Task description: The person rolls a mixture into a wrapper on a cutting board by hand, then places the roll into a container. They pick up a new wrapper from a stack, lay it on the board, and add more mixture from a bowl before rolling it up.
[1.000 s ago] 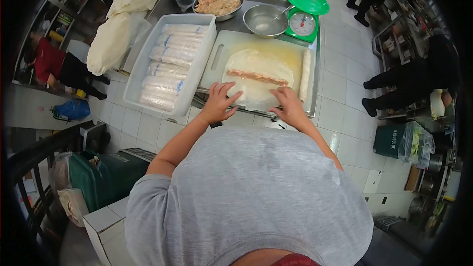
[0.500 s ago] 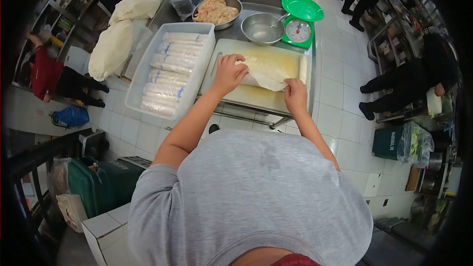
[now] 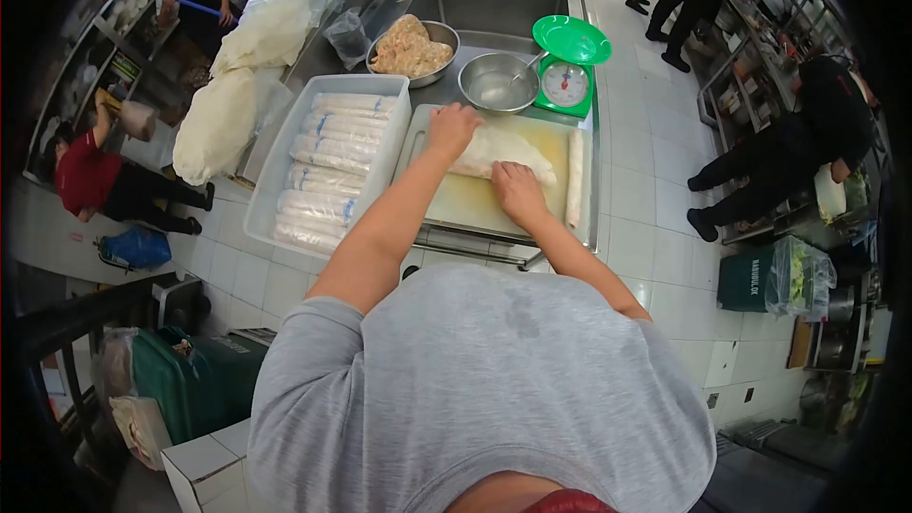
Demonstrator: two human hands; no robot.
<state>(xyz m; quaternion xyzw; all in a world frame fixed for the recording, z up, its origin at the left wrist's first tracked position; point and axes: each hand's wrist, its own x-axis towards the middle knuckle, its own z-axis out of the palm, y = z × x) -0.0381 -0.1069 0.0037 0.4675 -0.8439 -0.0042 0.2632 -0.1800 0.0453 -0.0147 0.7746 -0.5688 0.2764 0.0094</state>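
A pale, thin wrapper sheet (image 3: 513, 150), partly folded over, lies on a cutting board (image 3: 465, 212) wet with yellowish liquid. My left hand (image 3: 454, 129) has its fingers curled over the left end of the wrapper. At its near edge, my right hand (image 3: 519, 192) grips the folded part, fingers bent over the top and thumb hidden. Whatever is inside the fold is out of sight. Along the right side of the board rests a finished slender white roll (image 3: 576, 177), touched by neither hand.
Left of the board stands a plastic tub (image 3: 403, 109) of wrapped rolls. Behind are a bowl of orange-pink filling (image 3: 408, 47), a metal bowl (image 3: 496, 85) with a spoon, a green scale (image 3: 567, 85) and a sink (image 3: 503, 2). Several people work nearby.
My right hand has moved left along the wrapper, away from its right corner. My left hand has shifted to the wrapper's far left end. The sheet now lies folded flatter; the view has tilted up slightly.
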